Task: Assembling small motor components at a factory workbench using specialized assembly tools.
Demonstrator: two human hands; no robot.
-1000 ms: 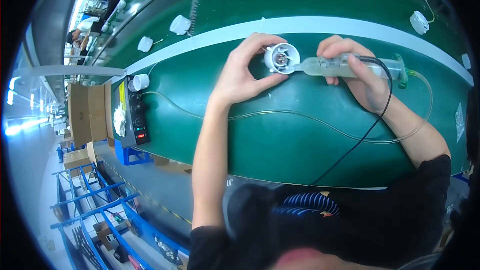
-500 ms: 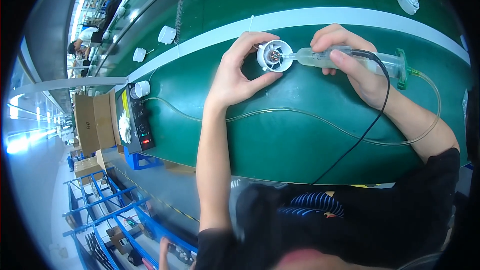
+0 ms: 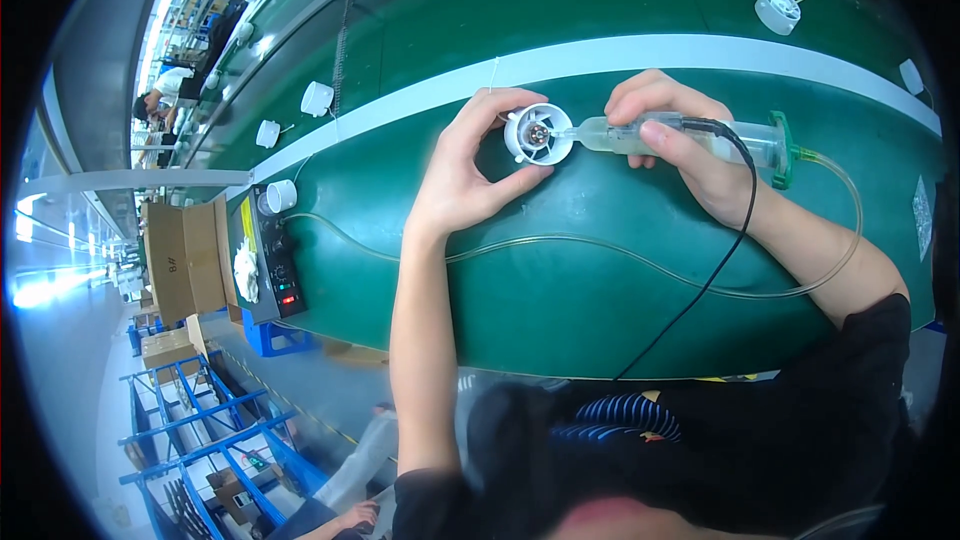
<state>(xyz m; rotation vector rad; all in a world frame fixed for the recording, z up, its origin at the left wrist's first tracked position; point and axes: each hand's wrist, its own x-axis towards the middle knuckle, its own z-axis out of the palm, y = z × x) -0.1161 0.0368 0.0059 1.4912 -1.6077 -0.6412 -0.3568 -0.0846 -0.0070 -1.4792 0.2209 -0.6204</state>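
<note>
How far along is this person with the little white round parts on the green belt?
In hand: the left hand steadies one white round part while the right hand holds a clear syringe dispenser, its tip inside the part. Several similar white parts lie farther along the green belt; whether those are finished or waiting cannot be told from here.

A green counter (image 3: 620,310) w/ a pale stripe is running across the view; a black control box (image 3: 268,258) is sitting at its left end, cardboard boxes (image 3: 180,262) standing just beside it. Blue metal racks (image 3: 190,430) are lining the grey floor (image 3: 70,380) below-left, & bright light is glaring in at far left.
</note>
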